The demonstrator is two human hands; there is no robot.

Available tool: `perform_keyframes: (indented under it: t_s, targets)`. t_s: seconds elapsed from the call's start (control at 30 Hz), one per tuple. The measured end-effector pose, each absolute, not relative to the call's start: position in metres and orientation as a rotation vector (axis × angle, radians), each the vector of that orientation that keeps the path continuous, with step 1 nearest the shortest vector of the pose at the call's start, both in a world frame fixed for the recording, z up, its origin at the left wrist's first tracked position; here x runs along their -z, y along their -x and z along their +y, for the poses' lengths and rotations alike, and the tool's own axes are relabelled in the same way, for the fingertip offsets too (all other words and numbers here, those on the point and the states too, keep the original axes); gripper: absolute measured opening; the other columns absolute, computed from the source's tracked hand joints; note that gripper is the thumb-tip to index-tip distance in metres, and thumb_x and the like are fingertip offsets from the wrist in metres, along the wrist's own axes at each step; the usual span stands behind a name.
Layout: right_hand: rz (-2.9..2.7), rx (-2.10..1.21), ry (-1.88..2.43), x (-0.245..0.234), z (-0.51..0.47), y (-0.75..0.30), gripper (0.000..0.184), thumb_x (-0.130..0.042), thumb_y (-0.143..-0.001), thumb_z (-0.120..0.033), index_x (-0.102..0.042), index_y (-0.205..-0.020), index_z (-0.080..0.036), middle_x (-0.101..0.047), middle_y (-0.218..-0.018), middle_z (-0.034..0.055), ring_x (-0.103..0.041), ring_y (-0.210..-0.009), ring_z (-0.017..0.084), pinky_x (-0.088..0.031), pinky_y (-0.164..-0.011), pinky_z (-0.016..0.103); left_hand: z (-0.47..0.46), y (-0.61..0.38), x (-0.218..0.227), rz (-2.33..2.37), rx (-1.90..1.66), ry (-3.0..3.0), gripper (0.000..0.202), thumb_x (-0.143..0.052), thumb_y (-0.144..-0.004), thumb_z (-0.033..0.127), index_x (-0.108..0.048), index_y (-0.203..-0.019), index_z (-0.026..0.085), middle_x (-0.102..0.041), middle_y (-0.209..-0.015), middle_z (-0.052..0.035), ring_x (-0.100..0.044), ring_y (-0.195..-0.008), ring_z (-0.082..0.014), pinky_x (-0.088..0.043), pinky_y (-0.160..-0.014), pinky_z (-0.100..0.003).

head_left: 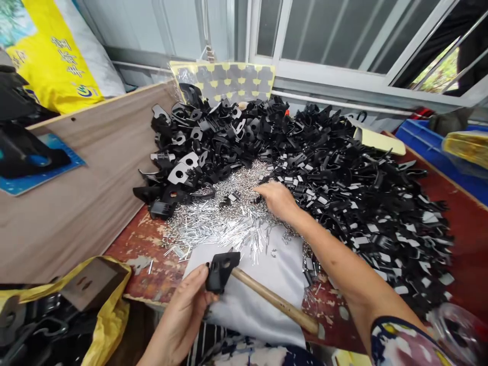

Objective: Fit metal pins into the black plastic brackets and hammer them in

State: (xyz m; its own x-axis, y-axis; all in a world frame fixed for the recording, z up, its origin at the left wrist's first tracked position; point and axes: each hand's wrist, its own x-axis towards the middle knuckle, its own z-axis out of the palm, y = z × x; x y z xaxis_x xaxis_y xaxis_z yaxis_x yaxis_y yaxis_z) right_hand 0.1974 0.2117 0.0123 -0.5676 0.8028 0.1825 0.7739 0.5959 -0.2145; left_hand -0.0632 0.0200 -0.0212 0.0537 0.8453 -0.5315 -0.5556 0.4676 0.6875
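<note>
My left hand [190, 300], at the front edge of the table, grips a black plastic part [221, 272] with a round hole between thumb and fingers. A wooden handle [276, 301] lies on a grey cloth [278, 269] just beyond it; its far end is hidden behind the part. My right hand [280, 200] reaches to the middle of the heap, fingers pinched together among small shiny metal pieces [251, 178]. Whatever those fingertips hold is hidden. Thin metal pins [229, 229] are spread between my hands.
Black plastic parts [213, 127] are piled at the back, with smaller black clips [366, 203] heaped rightward. A wooden board [107, 147] borders the left. A yellow-edged sack [110, 315] holds more parts at lower left. A blue crate [427, 137] and clear plastic container [457, 330] stand right.
</note>
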Motion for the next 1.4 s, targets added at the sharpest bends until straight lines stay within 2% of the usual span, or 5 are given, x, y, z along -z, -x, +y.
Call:
perform_keyframes:
  t_s: [0.27, 0.43, 0.73, 1.27, 1.4]
  targets:
    - [-2.408, -0.273, 1.49, 0.003, 0.258, -0.225, 0.027, -0.054, -0.088, -0.004, -0.076, -0.093, -0.019, -0.071, -0.107, 0.0114, -0.059, -0.105, 0.023, -0.047, -0.095, 0.033, 0.01, 0.067, 0.017, 1.019, -1.063, -0.36, 0.036, -0.089, -0.072, 0.044, -0.081, -0.093, 0.016, -0.069, -0.087, -0.0063, -0.056, -0.069, -0.0149, -0.049, -0.056, -0.023]
    - [-1.999, -0.464, 1.546, 0.008, 0.233, -0.238, 0.021, -0.057, -0.091, -0.021, -0.075, -0.103, -0.019, -0.068, -0.112, 0.0106, -0.058, -0.113, 0.026, -0.044, -0.106, 0.04, 0.006, 0.065, 0.016, 1.011, -0.974, -0.481, 0.034, -0.08, -0.082, 0.046, -0.08, -0.103, 0.019, -0.07, -0.096, -0.0081, -0.056, -0.078, -0.0177, -0.047, -0.063, -0.024]
    - [-1.36, -1.247, 1.309, 0.013, 0.156, -0.223, 0.037, -0.074, -0.076, -0.054, -0.067, -0.086, -0.019, -0.073, -0.082, 0.0051, -0.073, -0.076, 0.02, -0.063, -0.076, 0.039, -0.001, 0.055, 0.013, 1.056, -0.913, -0.716, 0.031, -0.079, -0.082, 0.047, -0.078, -0.078, 0.016, -0.056, -0.122, -0.008, -0.049, -0.083, -0.0146, -0.045, -0.062, -0.02]
    - [-1.04, -1.352, 1.179, 0.014, 0.052, -0.182, 0.025, -0.081, -0.073, -0.036, -0.082, -0.095, -0.025, -0.08, -0.096, 0.0026, -0.072, -0.083, 0.019, -0.058, -0.082, 0.035, 0.008, 0.028, 0.023, 1.161, -1.053, -1.055, 0.03, -0.079, -0.078, 0.046, -0.073, -0.076, 0.016, -0.051, -0.106, -0.0068, -0.057, -0.081, -0.0166, -0.06, -0.061, -0.027]
    - [-0.812, -1.651, 1.15, 0.017, 0.05, -0.188, 0.034, -0.084, -0.07, -0.037, -0.08, -0.099, -0.021, -0.079, -0.092, 0.0045, -0.073, -0.072, 0.016, -0.056, -0.067, 0.027, 0.024, 0.049, 0.03, 1.466, -1.198, -1.582, 0.035, -0.072, -0.086, 0.039, -0.072, -0.116, 0.021, -0.05, -0.133, -0.0129, -0.056, -0.119, -0.0302, -0.058, -0.095, -0.046]
